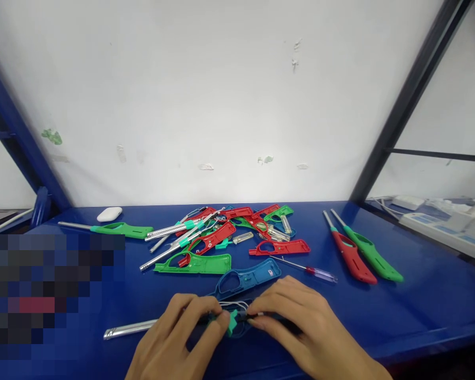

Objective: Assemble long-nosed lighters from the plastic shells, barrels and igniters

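"Where do you have it?"

"Between my two grips, low and close to me. My left grip (174, 338) is pinched shut on the green collar (233, 321) where the metal tube (130, 330) ends. My right grip (304, 327) is closed on the dark piece (261, 318) just on the other side of that collar. Both sit over a blue shell (243, 331) lying on the table (419, 301)."

"And those thin white wires (235, 304)?"

"They loop up just beyond my fingertips. I judge that's where the care is needed: hold the collar square to the shell, press with fingertips only, and let no wire get trapped under anything."

"Room to move?"

"Little ahead. A second blue shell (247, 277) lies just beyond both grips, and a screwdriver (309, 270) lies just beyond the right one. The pile of red and green parts (221, 235) is farther on. The tube sticks out to the left of my left grip, so a swing that way could sweep it along. To the right of my right grip there is open room as far as a red lighter (350, 257) and a green lighter (374, 258), side by side and well apart from me."

"The edge?"

"The table's near edge runs just under my wrists. A small piece slipping toward me could drop off, so I'd hold the work pushed away from it."
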`<act>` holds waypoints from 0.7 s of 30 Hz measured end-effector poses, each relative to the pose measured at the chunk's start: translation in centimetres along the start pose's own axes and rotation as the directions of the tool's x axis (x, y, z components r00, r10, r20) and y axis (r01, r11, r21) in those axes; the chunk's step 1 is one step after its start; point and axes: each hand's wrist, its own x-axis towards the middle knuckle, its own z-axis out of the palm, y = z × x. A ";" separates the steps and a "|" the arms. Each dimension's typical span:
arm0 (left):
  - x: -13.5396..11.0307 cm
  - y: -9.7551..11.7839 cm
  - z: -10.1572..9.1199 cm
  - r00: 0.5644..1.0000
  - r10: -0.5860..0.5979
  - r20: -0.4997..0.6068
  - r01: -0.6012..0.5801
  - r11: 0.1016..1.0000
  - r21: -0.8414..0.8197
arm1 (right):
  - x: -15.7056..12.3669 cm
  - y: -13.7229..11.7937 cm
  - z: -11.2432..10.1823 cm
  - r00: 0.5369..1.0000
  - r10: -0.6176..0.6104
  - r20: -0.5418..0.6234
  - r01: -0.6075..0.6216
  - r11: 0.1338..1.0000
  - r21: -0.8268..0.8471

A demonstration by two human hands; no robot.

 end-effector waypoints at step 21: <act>0.9 0.5 1.5 0.998 -0.059 -0.018 0.056 0.990 -0.126 | -0.1 0.1 0.0 0.993 0.037 -0.116 -0.040 0.999 -0.024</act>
